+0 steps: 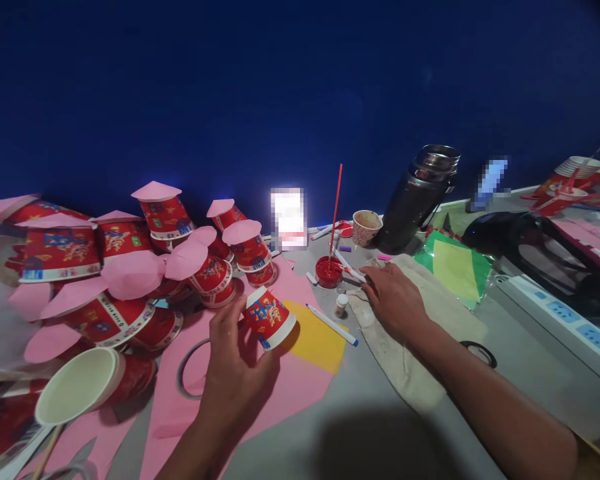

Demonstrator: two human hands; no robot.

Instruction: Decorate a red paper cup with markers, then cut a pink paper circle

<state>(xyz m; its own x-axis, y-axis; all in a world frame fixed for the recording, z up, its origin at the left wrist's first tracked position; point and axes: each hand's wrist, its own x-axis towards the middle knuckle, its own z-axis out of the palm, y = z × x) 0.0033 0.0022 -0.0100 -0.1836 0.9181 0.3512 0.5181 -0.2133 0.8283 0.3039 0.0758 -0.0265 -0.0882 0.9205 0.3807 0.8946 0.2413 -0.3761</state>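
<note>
My left hand (233,360) is closed around a small red patterned paper cup (270,317), holding it tilted above a sheet of pink paper (290,387). My right hand (393,297) reaches forward over a beige cloth (410,363), fingers together near a white marker (347,267) beside a small red pot (329,271) with a red stick standing in it. Whether the fingers grip the marker is unclear. A yellow paper square (317,341) and a blue-tipped pen (333,325) lie between my hands.
A heap of red paper cups topped with pink paper cones (130,267) fills the left. A roll of tape (190,367) lies on the pink paper. A dark thermos (417,197), a speckled cup (366,227), green and yellow sheets (455,267) and a power strip (565,320) stand to the right.
</note>
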